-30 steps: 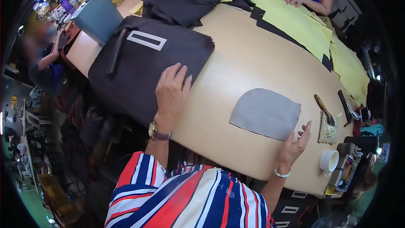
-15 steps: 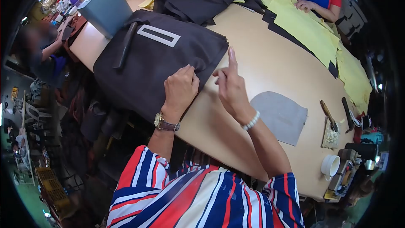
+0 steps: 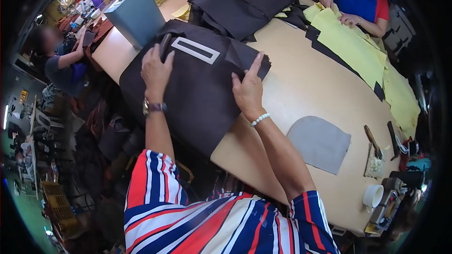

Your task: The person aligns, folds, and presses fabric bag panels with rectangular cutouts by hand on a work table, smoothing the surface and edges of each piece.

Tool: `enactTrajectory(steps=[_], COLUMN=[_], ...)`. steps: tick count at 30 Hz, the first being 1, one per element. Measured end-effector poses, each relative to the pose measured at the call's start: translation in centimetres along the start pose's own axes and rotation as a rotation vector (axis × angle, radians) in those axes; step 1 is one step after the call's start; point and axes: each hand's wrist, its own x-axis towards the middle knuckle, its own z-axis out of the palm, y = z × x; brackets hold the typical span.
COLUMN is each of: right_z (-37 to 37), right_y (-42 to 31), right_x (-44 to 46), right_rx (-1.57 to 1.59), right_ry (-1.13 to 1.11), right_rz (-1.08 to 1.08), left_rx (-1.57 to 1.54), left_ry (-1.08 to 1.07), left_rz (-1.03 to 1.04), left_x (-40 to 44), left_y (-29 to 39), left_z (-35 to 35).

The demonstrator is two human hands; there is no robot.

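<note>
A stack of dark sheets (image 3: 193, 94), fabric or leather, hangs partly over the table's near edge. On it lies a dark narrow bar (image 3: 165, 47); my left hand (image 3: 157, 73) is around its lower part, thumb on one side and fingers on the other. My right hand (image 3: 248, 89) rests at the stack's right edge, index finger stretched out and thumb apart. Whether its curled fingers touch a sheet is hidden. A white rectangular frame (image 3: 195, 50) lies flat on the top sheet between my hands, and a fold stands up near the right corner.
A grey metal box (image 3: 135, 16) stands behind the stack. A grey rounded piece (image 3: 320, 143), a brush (image 3: 373, 141) and a white cup (image 3: 373, 196) are at the right. Across the table, a person (image 3: 355, 0) handles yellow sheets (image 3: 348, 42). Another person (image 3: 61, 61) works at left.
My left hand has moved from the stack's near right edge up to the dark bar. My right hand has come in over the stack's right edge. The view has shifted slightly.
</note>
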Motion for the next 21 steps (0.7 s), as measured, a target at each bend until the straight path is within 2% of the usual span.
enactTrajectory(steps=[1,3,4,7,10,11,16,18,21], right_z=[0.1,0.5,0.6,-1.2,-3.3,-5.0,-11.8,-13.8,-17.1], right_y=[-0.2,-0.4,-0.6,-2.0,-1.6,-1.5,0.9,3.7,6.7], right_x=[-0.2,-0.2,-0.3,-1.0,-2.5,-3.2,-7.4,-8.8,-10.9], right_rx=[-0.023,-0.053,-0.066,0.324,0.364,0.214,0.522,0.442,0.522], right_ry=[0.002,0.005,0.004,-0.009,0.222,0.221,0.13,0.178,0.252], right_rz=[0.007,-0.016,-0.028,-0.004,-0.223,-0.264,0.086,0.106,0.147], left_rx=[0.073,-0.003,-0.026,-0.066,-0.041,-0.015,-0.003,0.01,-0.002], left_ry=[-0.051,-0.272,-0.276,-0.265,-0.242,-0.249,-0.229,-0.206,-0.217], left_rz=[-0.03,-0.113,-0.111,-0.106,-0.117,-0.141,-0.163,-0.136,-0.117], left_x=[0.3,1.1,1.4,2.4,3.2,3.6,4.2,3.7,3.0], left_y=[-2.2,-4.0,-4.5,-5.3,-5.5,-5.2,-5.9,-5.7,-5.5], left_z=[1.8,3.4,3.6,3.8,2.7,2.1,1.9,2.1,3.0])
